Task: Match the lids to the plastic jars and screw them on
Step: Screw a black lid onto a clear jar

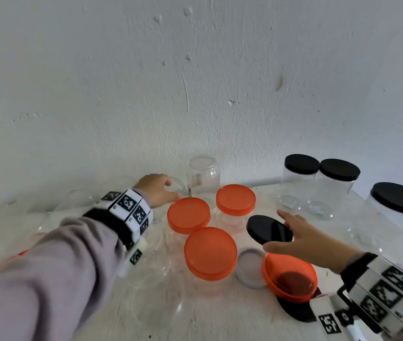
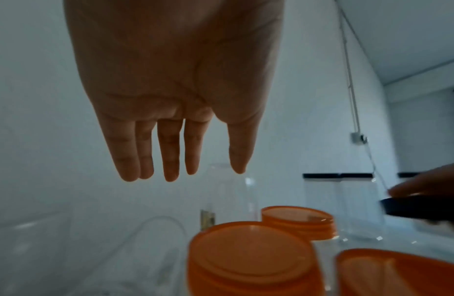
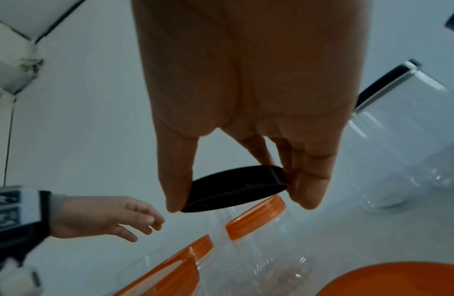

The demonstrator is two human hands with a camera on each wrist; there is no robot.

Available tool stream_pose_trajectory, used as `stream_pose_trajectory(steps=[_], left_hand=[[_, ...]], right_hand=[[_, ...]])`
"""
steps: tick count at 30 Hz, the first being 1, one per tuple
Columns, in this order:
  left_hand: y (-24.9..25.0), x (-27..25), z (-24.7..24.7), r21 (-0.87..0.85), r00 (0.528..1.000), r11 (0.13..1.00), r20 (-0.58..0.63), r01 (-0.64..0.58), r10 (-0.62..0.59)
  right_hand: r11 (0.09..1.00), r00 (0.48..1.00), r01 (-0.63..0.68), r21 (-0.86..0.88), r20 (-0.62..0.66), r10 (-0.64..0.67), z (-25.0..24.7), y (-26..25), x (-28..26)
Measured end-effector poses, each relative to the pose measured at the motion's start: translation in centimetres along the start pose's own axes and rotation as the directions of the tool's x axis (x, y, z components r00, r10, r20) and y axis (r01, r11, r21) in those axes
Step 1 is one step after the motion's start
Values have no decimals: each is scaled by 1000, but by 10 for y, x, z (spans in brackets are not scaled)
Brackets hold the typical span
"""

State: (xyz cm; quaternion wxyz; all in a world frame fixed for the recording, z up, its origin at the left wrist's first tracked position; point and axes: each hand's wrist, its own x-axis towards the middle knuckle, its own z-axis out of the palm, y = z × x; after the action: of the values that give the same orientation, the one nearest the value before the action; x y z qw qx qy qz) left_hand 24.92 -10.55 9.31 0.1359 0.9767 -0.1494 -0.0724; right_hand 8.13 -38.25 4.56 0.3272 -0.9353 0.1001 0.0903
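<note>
My right hand (image 1: 302,238) pinches a black lid (image 1: 268,230) by its rim between thumb and fingers (image 3: 309,180), holding it tilted above the table. My left hand (image 1: 157,190) reaches to the back with straight fingers (image 2: 170,156) and holds nothing. It hovers by the mouth of a clear jar (image 1: 179,187) lying on its side. Just right of that stands an upright clear jar (image 1: 204,173) without a lid. Three clear jars with orange lids (image 1: 188,215) (image 1: 235,199) (image 1: 210,253) stand between my hands.
Three black-lidded jars (image 1: 301,166) (image 1: 339,169) (image 1: 398,198) stand at the right. An upturned orange lid (image 1: 290,276), a white lid (image 1: 250,267) and another black lid (image 1: 293,312) lie near my right wrist. Open clear jars (image 1: 156,267) lie under my left arm. A wall closes the back.
</note>
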Motion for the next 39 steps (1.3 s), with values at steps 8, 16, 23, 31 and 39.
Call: stream_pose_trajectory(steps=[8, 16, 23, 31, 39], left_hand=[[-20, 62, 5, 315, 978, 940, 115, 129, -172], [-36, 106, 44, 441, 958, 888, 175, 132, -229], [-48, 108, 56, 419, 966, 893, 115, 164, -231], [-32, 78, 4, 274, 957, 934, 115, 228, -268], [-28, 17, -47, 137, 978, 970, 14, 203, -207]], right_hand=[[988, 996, 2, 157, 86, -16, 8, -3, -6], [953, 996, 23, 301, 71, -46, 13, -3, -1], [969, 990, 20, 246, 130, -54, 11, -7, -3], [983, 990, 63, 171, 114, -83, 15, -20, -8], [976, 970, 166, 139, 154, -187, 25, -46, -25]])
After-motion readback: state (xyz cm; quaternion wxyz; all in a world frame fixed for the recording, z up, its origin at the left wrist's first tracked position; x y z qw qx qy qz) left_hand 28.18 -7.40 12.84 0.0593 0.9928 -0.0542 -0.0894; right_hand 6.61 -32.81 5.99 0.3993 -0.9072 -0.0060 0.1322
